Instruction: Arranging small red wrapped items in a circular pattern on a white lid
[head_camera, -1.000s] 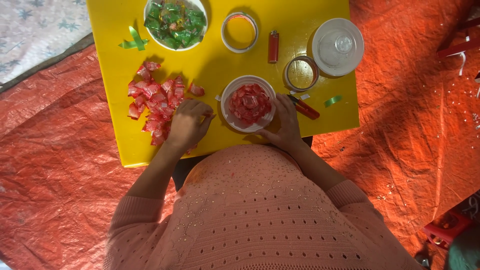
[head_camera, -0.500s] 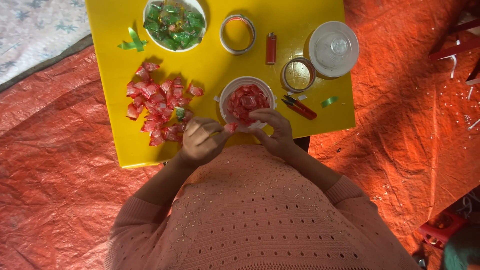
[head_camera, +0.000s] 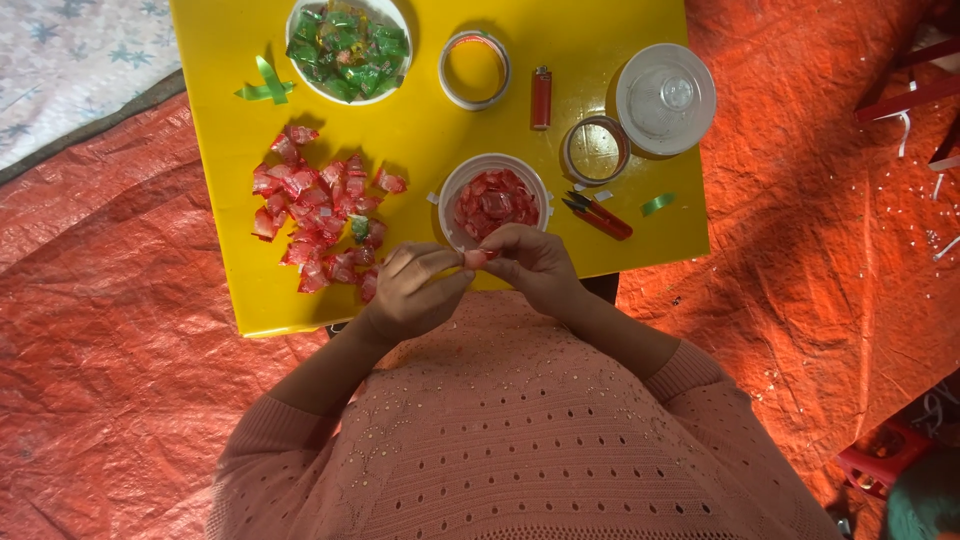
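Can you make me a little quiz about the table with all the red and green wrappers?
1. What colour are the pieces in the bowl at the far edge of the table?
2. True or false: the left hand and the right hand pinch one small red piece between them.
3. Which lies beside the red lighter: A a tape roll, B a spoon?

Key: 1 green; 2 true; 3 A.

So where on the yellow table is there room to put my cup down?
The yellow table is bare along its left edge, beside the pile of red wrapped pieces, and between the two tape rolls in the middle. It is crowded by the white bowl of red pieces and both hands.
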